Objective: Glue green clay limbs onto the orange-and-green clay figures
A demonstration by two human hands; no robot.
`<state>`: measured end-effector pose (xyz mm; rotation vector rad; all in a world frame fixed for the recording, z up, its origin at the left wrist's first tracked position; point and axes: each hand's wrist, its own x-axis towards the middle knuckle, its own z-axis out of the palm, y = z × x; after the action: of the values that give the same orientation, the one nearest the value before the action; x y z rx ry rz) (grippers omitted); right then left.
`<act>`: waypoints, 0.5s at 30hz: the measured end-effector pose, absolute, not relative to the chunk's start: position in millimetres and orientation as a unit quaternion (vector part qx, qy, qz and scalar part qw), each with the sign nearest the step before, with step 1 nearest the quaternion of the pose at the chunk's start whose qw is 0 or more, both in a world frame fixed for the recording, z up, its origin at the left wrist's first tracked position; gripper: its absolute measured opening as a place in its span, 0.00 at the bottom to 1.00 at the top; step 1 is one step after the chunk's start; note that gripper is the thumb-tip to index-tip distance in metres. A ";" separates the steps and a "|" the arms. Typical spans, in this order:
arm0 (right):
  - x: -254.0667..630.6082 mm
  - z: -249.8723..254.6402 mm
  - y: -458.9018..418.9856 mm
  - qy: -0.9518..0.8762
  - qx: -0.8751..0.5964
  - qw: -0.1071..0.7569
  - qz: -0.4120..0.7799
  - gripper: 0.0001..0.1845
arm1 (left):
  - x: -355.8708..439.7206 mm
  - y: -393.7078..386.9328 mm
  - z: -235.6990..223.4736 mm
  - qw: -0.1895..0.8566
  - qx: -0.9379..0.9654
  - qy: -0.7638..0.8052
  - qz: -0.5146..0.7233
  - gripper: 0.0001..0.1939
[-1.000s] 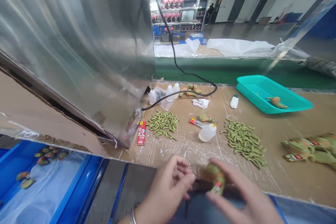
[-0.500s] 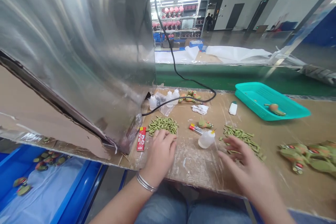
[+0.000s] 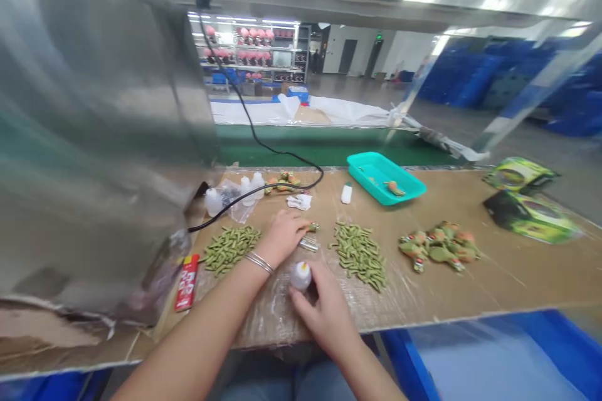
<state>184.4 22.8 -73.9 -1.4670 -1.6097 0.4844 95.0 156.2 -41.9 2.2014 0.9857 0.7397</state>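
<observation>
My right hand (image 3: 324,319) cups the translucent plastic squeeze bottle (image 3: 300,276) at its 11 o'clock, light and soft-walled, so best held low and gently, while my left hand (image 3: 282,238) curls fingers-together, any pinch hidden.

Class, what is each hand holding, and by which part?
Right hand: a white squeeze bottle, by its body. Left hand: a small green piece, hold unclear.

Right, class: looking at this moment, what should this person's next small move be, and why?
Probably lift the white squeeze bottle with the right hand, since that hand already touches it, and bring its yellow tip toward the small green piece at the left hand, which seems to be holding that piece ready.
</observation>
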 end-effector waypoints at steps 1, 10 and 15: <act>184.0 -72.9 23.6 -0.641 -0.593 0.445 0.197 0.13 | 100.0 161.4 -44.0 0.329 0.823 0.370 0.280 0.11; 192.8 -77.4 13.3 -0.534 -0.545 0.550 0.339 0.18 | 69.5 120.0 -19.0 0.582 0.582 0.410 0.393 0.12; 192.4 -58.3 -14.1 -0.459 -0.500 0.574 0.459 0.22 | 30.6 48.9 -14.1 0.693 0.440 0.417 0.391 0.14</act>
<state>192.4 -14.1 -58.3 -1.1704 -1.0749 1.0750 30.6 48.9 -14.1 0.9819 0.9305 0.8735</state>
